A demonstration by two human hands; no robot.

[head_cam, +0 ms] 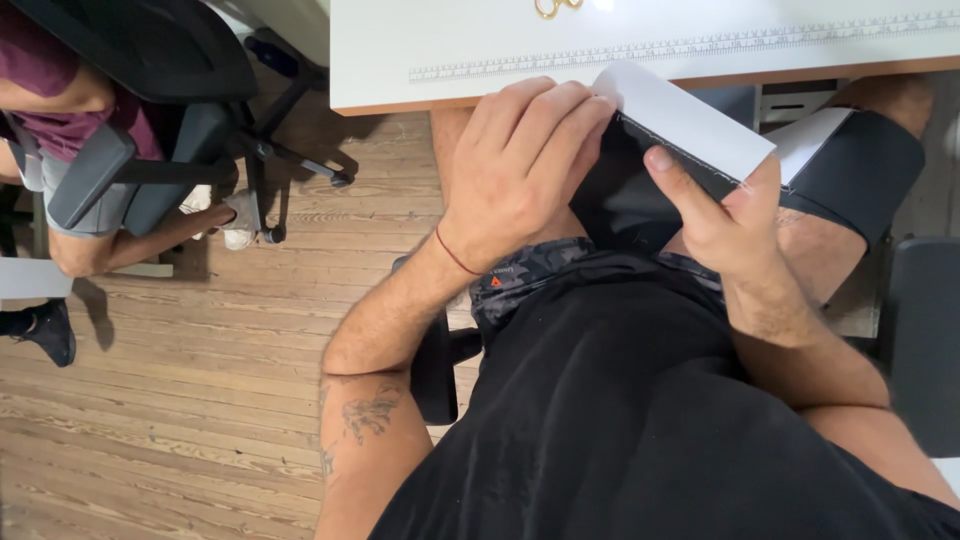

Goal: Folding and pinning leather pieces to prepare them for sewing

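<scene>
Left hand (525, 165) curled over upper-left end of white rectangular strip sewn to black fabric (690, 125), fingers closed on it. Strip's long axis runs upper-left to lower-right, above lap, below white tabletop (400, 50) edge. Right hand (725, 225) pinches lower-right end, thumb on top.

A floor of worn wooden planks (180, 400) fills the left and lower part of the view, its boards running crosswise with pale scuffed streaks. Along the top edge runs a white worktop (400, 50) with a wood-coloured lower rim, a long measuring scale (700, 45) marked along its surface and a pair of gold-handled scissors (556, 8) at the far edge. At upper left stands a dark office chair (170, 110) on a star base with castors, another person seated in it. A dark shape at the right edge (925, 330) may be another chair.
</scene>
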